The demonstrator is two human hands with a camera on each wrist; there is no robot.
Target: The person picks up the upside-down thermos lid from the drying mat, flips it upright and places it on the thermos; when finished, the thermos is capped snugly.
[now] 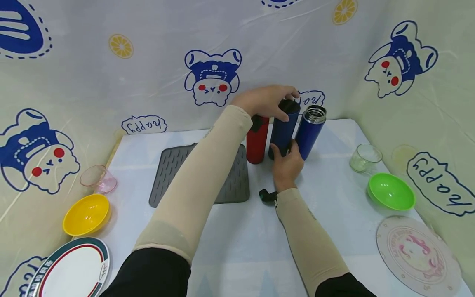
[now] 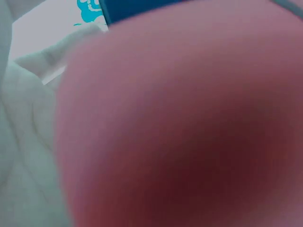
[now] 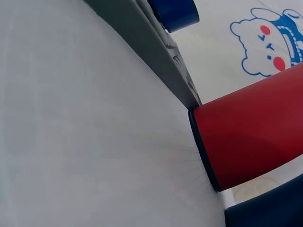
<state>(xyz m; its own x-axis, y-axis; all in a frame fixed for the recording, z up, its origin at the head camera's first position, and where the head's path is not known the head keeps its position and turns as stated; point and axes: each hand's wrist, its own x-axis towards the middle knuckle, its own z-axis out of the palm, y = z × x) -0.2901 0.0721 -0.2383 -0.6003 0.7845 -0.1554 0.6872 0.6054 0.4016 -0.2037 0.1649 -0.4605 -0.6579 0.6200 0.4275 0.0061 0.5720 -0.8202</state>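
Observation:
A dark blue thermos [image 1: 283,127] stands upright at the back of the table. My left hand [image 1: 264,101] reaches over from the left and grips its black top, thumb in front and fingers behind. Lower down, my right hand [image 1: 288,167] holds the same thermos near its base. Just left of it is a red thermos [image 1: 257,142], its top partly hidden by my left hand. A blue thermos [image 1: 311,134] with an uncovered steel mouth stands on the right. The left wrist view is mostly filled by a blurred reddish surface, with a blue edge above it.
A grey ridged mat [image 1: 237,181] lies left of the bottles, partly under my left arm. Beyond it is a short blue cylinder [image 3: 182,16]. Yellow bowl [image 1: 87,214], pink glass [image 1: 105,181] and rimmed plate [image 1: 70,272] sit left; green bowl [image 1: 391,192], clear glass [image 1: 365,159] and pink-patterned plate [image 1: 419,255] right.

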